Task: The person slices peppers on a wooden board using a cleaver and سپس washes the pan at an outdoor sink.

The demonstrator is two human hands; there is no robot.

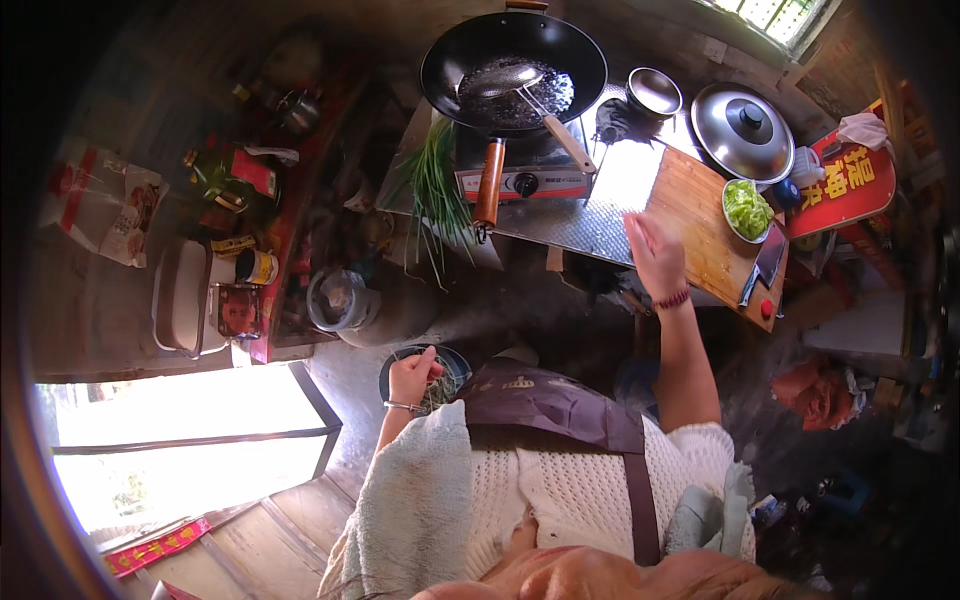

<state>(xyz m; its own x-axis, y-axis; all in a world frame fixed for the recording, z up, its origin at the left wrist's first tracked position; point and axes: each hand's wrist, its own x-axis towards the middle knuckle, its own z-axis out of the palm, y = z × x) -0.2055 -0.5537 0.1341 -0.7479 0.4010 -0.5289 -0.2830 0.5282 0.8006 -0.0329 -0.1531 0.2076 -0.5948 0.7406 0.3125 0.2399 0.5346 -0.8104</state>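
My left hand [412, 377] is low beside my apron, over a dark bucket [388, 369] with stringy green scraps in it. Its fingers are curled, and whether they hold something cannot be made out. Blurred, my right hand [658, 255] is raised near the front edge of the metal-topped table [559, 229], left of the wooden cutting board [686, 217]. Its fingers are bent together and their inner side is hidden. A bowl of cut green vegetable [748, 211] and a kitchen knife [770, 259] rest on the board.
A black wok [442, 64] holding a skimmer [559, 131] sits on a portable gas stove [559, 184]. Long green stalks [439, 187] hang over the table edge. A lid [731, 135] and metal bowl [655, 91] stand behind the board. A gas cylinder [390, 311] is below left.
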